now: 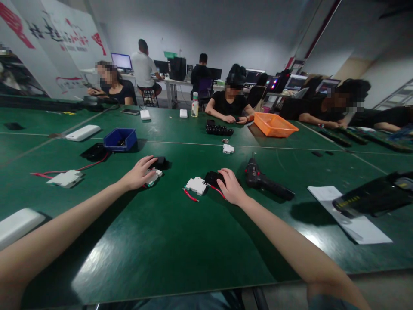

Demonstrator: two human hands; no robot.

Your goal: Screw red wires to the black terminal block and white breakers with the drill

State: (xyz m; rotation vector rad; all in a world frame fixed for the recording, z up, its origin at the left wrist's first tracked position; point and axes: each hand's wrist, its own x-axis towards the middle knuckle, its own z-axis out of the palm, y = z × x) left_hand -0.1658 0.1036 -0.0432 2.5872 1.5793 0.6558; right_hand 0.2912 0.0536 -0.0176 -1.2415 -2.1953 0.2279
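My left hand (pixel 139 173) reaches across the green table (pixel 180 241) and rests, fingers curled, on a white breaker-like part (pixel 154 177) with a black block (pixel 159 162) just beyond it. My right hand (pixel 229 186) lies over a black block (pixel 213 177) joined by red wire (pixel 191 196) to a white breaker-like part (pixel 196 185). Whether either hand actually grips its part is hidden by the fingers.
A black power screwdriver (pixel 266 181) lies right of my right hand. A blue bin (pixel 120 139), a wired white part (pixel 65 178), an orange tray (pixel 273 124), paper (pixel 350 215) and a black device (pixel 374 198) sit around. Several people work at the table's far side.
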